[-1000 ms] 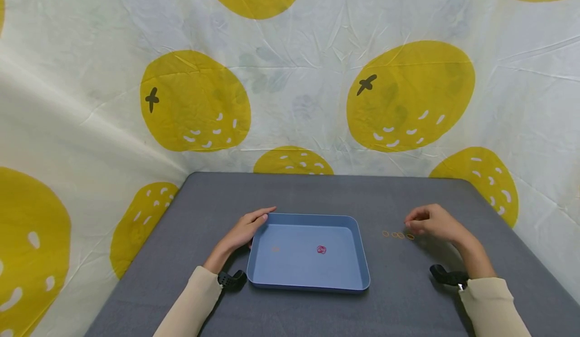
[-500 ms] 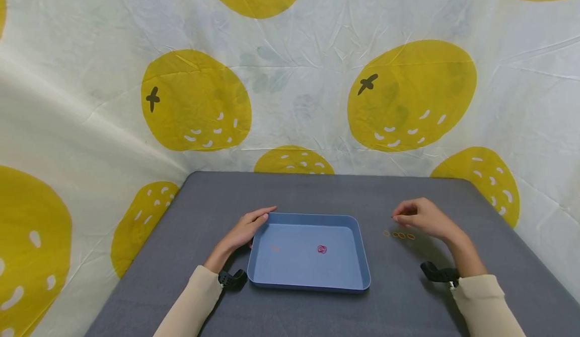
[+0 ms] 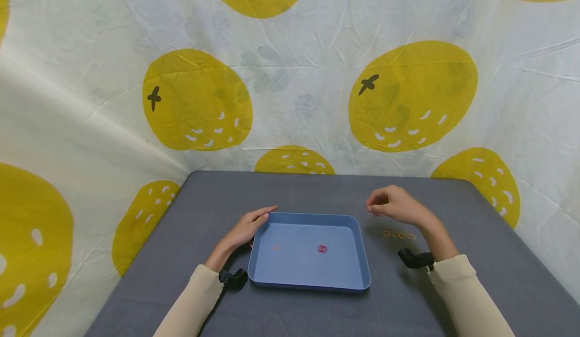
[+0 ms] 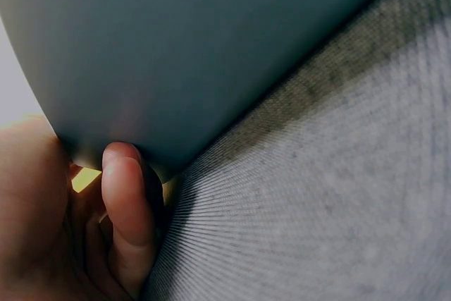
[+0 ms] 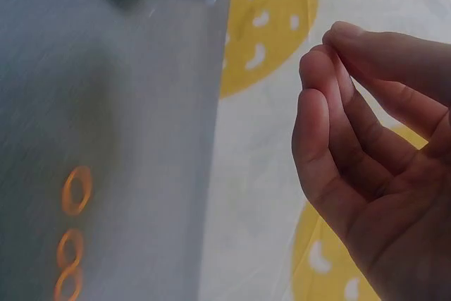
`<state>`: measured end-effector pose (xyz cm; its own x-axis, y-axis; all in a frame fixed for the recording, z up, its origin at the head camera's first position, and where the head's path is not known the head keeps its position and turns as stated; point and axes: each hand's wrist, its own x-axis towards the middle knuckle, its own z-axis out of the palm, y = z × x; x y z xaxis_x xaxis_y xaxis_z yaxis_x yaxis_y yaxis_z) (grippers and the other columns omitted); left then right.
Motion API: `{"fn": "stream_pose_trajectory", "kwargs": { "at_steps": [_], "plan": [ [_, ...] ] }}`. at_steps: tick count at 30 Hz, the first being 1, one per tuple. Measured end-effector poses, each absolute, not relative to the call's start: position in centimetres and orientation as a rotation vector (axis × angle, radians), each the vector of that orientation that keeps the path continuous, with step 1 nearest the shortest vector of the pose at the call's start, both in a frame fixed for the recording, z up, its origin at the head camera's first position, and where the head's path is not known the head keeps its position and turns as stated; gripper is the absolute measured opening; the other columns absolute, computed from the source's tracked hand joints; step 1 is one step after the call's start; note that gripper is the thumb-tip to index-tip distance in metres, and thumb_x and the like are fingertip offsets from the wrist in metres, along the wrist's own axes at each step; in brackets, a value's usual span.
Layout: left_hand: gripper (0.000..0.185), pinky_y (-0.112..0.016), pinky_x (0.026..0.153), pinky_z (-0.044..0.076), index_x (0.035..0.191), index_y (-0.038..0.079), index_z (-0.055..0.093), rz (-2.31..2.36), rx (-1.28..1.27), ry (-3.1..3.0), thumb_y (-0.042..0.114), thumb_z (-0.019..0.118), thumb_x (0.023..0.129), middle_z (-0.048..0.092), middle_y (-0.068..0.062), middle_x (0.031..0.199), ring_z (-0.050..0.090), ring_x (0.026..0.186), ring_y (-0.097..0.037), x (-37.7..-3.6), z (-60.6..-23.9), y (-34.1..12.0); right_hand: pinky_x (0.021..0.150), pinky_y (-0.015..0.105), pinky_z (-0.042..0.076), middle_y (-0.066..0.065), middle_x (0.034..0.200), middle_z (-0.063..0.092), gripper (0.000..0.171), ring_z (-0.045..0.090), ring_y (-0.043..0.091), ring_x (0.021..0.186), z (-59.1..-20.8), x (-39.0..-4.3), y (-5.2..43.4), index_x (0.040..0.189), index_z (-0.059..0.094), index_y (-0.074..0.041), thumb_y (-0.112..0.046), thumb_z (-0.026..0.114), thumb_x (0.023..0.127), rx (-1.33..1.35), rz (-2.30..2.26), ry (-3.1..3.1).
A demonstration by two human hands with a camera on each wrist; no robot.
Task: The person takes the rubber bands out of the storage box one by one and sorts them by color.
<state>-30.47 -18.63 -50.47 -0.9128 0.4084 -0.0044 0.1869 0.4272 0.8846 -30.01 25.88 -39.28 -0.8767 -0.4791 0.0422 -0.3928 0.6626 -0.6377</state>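
A shallow blue tray [image 3: 294,271] lies on the grey-covered table, a small cluster of pink-red rings [image 3: 322,249] inside it. At its far left corner my left hand [image 3: 242,230] grips the rim; the left wrist view has a finger [image 4: 127,199] bent against the tray's outer wall [image 4: 232,54]. My right hand [image 3: 395,206] hovers beyond the tray's right corner, thumb and fingertips brought together. Whether a small ring is pinched there I cannot tell. Several thin orange rings [image 3: 399,235], like rubber bands, lie in a row right of the tray, below that hand.
The grey tabletop [image 3: 308,314] extends around the tray. Behind it hangs a white cloth [image 3: 299,100] printed with yellow fruit. A faint orange spot [image 3: 277,248] shows on the tray's left floor. Black camera mounts [image 3: 415,259] sit at both wrists.
My right hand has moved left and away from me, from beside the orange rings toward the tray's far right corner, fingertips kept together. My left hand and the tray stay put.
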Motion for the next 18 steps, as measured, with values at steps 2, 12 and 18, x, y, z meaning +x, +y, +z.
{"fn": "stream_pose_trajectory", "kwargs": {
  "at_steps": [2, 12, 18],
  "plan": [
    [0.043, -0.034, 0.041, 0.048, 0.154, 0.032, 0.05, 1.48, 0.516, 2.466, 0.037, 0.042, 0.113, 0.053, -0.011, 0.154, 0.047, 0.04, -0.016, -30.4, -50.4, -18.6, 0.062, 0.027, 0.049, 0.006, 0.077, 0.069, 0.007, 0.061, 0.021, 0.07, -39.0, -30.3, 24.7, 0.094, 0.076, -0.009, -0.012, 0.071, 0.097, -0.758, -1.001, 2.732],
    [0.043, -0.036, 0.042, 0.05, 0.154, 0.033, 0.05, 1.474, 0.516, 2.474, 0.04, 0.042, 0.113, 0.054, -0.011, 0.153, 0.046, 0.039, -0.016, -30.3, -50.3, -18.7, 0.069, 0.029, 0.056, 0.016, 0.091, 0.076, 0.008, 0.065, 0.014, 0.073, -38.7, -31.3, 18.8, 0.094, 0.078, -0.01, -0.012, 0.071, 0.097, -0.896, -0.988, 2.622],
    [0.045, -0.038, 0.041, 0.05, 0.155, 0.031, 0.049, 1.481, 0.529, 2.464, 0.04, 0.042, 0.112, 0.052, -0.013, 0.155, 0.045, 0.039, -0.017, -30.4, -50.4, -18.7, 0.069, 0.027, 0.056, 0.015, 0.091, 0.077, 0.011, 0.064, 0.011, 0.073, -38.9, -31.6, 15.5, 0.095, 0.079, -0.004, -0.011, 0.07, 0.096, -1.017, -0.97, 2.571]
  ]
}}
